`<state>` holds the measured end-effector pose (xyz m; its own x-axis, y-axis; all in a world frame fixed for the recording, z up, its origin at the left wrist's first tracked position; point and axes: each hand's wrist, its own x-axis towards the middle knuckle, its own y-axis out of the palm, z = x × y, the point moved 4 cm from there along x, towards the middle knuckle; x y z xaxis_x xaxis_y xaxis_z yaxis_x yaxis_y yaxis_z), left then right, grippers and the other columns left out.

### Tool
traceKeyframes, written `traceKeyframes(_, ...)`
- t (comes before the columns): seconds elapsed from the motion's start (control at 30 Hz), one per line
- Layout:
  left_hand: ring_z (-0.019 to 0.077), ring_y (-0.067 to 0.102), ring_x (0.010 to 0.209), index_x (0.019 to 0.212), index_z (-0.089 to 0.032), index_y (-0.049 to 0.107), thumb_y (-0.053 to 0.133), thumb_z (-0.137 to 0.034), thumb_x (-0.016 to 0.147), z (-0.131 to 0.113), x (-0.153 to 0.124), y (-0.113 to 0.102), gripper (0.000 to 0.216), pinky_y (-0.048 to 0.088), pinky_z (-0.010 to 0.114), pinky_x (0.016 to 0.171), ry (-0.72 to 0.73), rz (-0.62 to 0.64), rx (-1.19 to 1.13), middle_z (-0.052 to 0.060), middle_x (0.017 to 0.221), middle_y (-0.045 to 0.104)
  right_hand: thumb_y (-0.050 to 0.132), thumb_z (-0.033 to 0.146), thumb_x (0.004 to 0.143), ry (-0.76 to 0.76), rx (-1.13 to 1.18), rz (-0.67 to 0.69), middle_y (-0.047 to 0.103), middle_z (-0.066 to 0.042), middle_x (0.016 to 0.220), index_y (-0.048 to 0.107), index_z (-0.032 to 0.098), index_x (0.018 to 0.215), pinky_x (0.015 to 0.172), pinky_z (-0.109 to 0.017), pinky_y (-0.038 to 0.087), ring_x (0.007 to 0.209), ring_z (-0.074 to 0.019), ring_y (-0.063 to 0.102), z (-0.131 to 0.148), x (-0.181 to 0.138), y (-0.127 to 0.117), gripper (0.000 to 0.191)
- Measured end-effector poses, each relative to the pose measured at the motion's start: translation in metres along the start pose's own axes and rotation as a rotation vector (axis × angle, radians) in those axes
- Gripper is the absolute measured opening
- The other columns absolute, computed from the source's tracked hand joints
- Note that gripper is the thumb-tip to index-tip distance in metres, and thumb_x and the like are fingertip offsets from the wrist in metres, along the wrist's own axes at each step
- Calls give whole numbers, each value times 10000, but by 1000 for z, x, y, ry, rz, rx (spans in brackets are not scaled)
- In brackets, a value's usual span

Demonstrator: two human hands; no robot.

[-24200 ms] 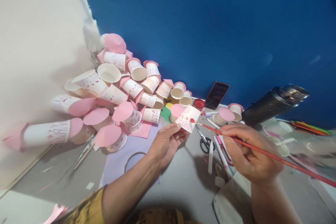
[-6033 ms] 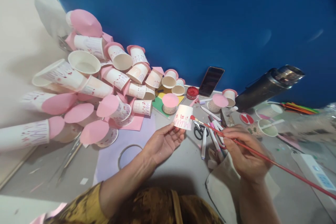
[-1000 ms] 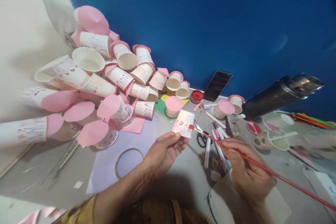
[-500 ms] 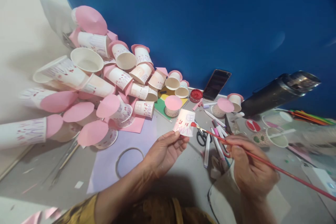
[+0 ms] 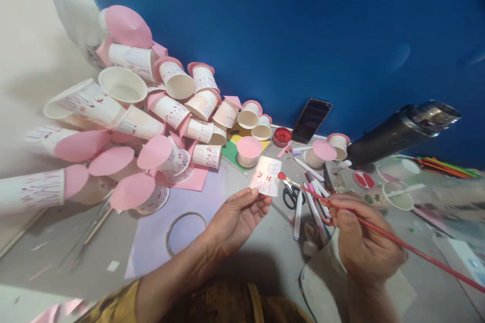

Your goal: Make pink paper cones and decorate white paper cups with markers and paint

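Note:
My left hand [image 5: 237, 219] pinches a small white paper cup [image 5: 265, 175] by its rim, upside down and marked with red dabs and purple zigzags. My right hand [image 5: 364, 242] grips a long red paintbrush [image 5: 379, 229]. Its red-loaded tip [image 5: 281, 176] sits right at the cup's side. A small open pot of red paint [image 5: 282, 137] stands behind the cup near the blue wall.
A big heap of decorated cups with pink paper discs [image 5: 144, 126] fills the left. Scissors [image 5: 291, 196], several markers [image 5: 310, 186], a phone [image 5: 311, 120], a dark flask [image 5: 401, 131], a paint palette [image 5: 394, 197], coloured pencils [image 5: 447, 167] and a lilac sheet with a ring [image 5: 182, 222] lie around.
The cup has tilted slightly in my left hand and the brush tip has shifted a little along its side. Both hands stay in about the same place.

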<state>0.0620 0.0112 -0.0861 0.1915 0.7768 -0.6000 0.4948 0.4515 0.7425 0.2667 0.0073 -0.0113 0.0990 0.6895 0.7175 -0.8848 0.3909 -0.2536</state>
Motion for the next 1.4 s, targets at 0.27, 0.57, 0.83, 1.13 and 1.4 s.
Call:
traceKeyframes(0.27,163,712,707,702,-86,705,878,-154,714,-2,1,-4,186,551,241,690,86,56,115,104,724,736,664,112,896,29,18,84,751,-38,894,740,197,912,837,-376,560,867,-210,712,-1,-2,1,115)
traceKeyframes(0.57,167,698,736,730,-74,732,980,-292,574,-2,1,-6,365,514,240,691,131,69,204,115,746,743,652,91,895,22,15,183,750,-35,939,738,211,960,867,-384,560,909,-208,703,-5,-4,4,161)
traceKeyframes(0.83,179,708,730,725,-85,712,927,-195,651,-1,0,-6,253,524,259,701,103,40,158,114,745,740,665,147,902,61,-4,62,752,-53,887,737,190,905,768,-399,588,818,-227,715,-2,-2,-2,84)
traceKeyframes(1.13,182,715,729,725,-86,699,889,-162,705,-1,0,-4,205,534,260,707,92,45,139,114,739,736,670,173,912,112,-11,123,758,-47,887,745,207,886,809,-394,585,851,-222,722,-5,-1,1,86)
traceKeyframes(1.4,187,722,716,711,-82,698,902,-153,679,-1,0,-5,219,539,252,677,95,37,123,111,720,734,693,242,912,157,-19,-4,756,-54,846,742,194,866,748,-410,604,769,-226,718,-6,-4,-5,83)
